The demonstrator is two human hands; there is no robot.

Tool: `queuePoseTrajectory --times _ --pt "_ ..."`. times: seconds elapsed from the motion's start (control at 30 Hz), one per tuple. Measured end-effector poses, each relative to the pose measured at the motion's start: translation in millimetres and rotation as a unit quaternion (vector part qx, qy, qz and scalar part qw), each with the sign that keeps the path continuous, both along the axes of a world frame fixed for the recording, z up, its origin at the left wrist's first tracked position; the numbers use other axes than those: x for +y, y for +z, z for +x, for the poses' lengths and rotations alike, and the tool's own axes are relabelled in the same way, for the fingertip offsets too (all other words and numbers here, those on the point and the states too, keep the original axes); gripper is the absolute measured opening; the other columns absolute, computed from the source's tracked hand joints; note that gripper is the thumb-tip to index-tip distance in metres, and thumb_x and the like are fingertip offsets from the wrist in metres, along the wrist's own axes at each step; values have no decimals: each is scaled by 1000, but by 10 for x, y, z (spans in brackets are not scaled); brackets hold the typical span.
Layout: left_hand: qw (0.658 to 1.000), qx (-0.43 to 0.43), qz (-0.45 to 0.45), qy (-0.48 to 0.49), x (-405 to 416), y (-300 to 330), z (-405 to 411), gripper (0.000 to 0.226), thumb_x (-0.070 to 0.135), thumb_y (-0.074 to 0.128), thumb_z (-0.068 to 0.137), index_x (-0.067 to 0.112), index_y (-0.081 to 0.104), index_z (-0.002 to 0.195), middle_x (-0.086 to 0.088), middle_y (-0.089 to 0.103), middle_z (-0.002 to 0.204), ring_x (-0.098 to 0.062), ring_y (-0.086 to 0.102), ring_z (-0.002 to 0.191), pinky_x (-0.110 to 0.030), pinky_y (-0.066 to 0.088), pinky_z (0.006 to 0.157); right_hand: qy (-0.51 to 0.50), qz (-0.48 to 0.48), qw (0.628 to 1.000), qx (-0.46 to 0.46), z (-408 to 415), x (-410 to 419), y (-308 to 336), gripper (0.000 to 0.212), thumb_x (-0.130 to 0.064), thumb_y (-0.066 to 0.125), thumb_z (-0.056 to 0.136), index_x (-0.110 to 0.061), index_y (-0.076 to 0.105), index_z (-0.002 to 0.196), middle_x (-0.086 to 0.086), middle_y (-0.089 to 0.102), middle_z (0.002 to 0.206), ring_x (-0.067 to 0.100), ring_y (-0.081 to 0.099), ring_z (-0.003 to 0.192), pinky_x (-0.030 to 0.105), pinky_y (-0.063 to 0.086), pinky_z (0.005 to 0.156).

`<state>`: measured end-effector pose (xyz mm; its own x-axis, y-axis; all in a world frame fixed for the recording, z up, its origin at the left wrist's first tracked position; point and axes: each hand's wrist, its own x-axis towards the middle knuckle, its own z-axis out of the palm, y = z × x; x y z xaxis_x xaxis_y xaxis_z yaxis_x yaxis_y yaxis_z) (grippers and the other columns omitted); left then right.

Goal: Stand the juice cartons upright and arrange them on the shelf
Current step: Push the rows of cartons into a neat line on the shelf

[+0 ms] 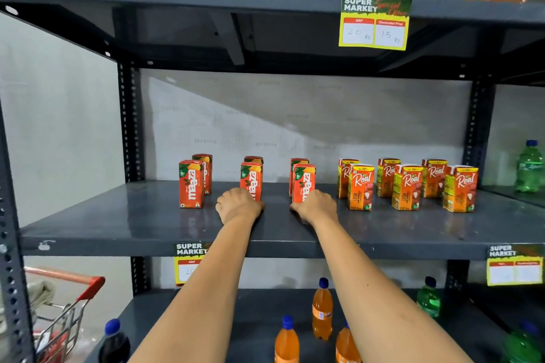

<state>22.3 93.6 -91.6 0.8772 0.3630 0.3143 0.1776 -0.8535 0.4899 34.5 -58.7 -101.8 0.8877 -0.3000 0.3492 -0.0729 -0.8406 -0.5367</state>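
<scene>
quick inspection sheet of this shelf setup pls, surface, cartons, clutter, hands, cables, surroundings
surface: grey metal middle shelf, bare at the front
job's things: six Maaza cartons in three front-back pairs; six Real cartons likewise to the right; all upright
clutter: nothing seen
grippers: left hand at the middle front Maaza carton, right hand at the right front one; grip cannot be told
cables: nothing seen
surroundings: price tag on the shelf above, orange bottles below, shopping trolley lower left
</scene>
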Motion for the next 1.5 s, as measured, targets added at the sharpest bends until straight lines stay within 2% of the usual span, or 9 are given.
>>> queuePoseTrajectory --times 0.33,0.6,0.73,0.87,1.07,1.2,1.27,1.4,1.5 --pt "1000 -9 10 -5 -8 4 -24 61 45 65 78 7 54 123 -12 57 124 -29 51 116 -36 42 94 8 -2 1000 6 -50 22 23 65 -49 68 78 -9 54 127 12 62 125 30 56 115 34 48 86" --pt "996 35 -69 32 -35 43 -116 98 50 74 69 -2 25 137 -17 39 139 -29 38 129 -35 32 104 28 20 999 30 -125 -72 76 72 -47 74 75 -6 50 130 12 58 130 29 55 120 36 46 93" --pt "995 65 -64 40 -152 84 -318 80 42 68 77 1 29 134 -16 42 137 -30 41 127 -36 35 101 48 13 996 79 -233 -304 136 48 -31 71 83 -4 56 120 12 63 123 28 59 114 32 49 84" --pt "999 41 5 -31 -599 -34 -586 64 43 59 85 3 39 131 -15 50 130 -31 50 117 -39 42 95 18 -8 997 77 -379 -708 108 30 -16 61 90 -2 58 117 15 63 119 31 61 108 33 51 85" --pt "990 15 57 -125 -1673 -90 -578 65 49 54 86 3 40 130 -14 50 130 -30 47 119 -37 39 95 -52 38 997 31 -557 -1625 85 35 -29 68 84 -5 64 109 16 68 115 32 63 106 32 49 82" --pt "997 22 0 -72 -2119 -64 -374 74 52 60 81 5 35 132 -12 46 134 -28 42 123 -37 34 99 -93 80 992 5 -542 -2020 144 78 -37 75 78 1 34 133 19 53 134 36 49 126 38 43 98" --pt "998 36 -23 -41 -2295 -34 -284 82 59 62 75 6 35 132 -12 46 134 -28 41 124 -36 32 100 -98 56 993 29 -437 -2167 171 87 -45 76 73 2 34 133 19 51 136 35 48 127 39 43 99" --pt "999 34 -4 0 -2430 -50 -131 79 61 61 75 6 41 128 -11 49 130 -27 44 121 -35 34 97 -70 16 997 38 -297 -2234 147 67 -57 70 72 -7 59 116 14 64 122 32 59 112 36 50 89" --pt "1000 27 4 4 -2473 -37 -59 74 58 56 81 5 42 130 -12 50 131 -27 45 121 -35 35 95 -76 -5 997 33 -243 -2239 133 59 -54 66 77 -9 61 114 14 65 120 32 59 111 34 49 86"
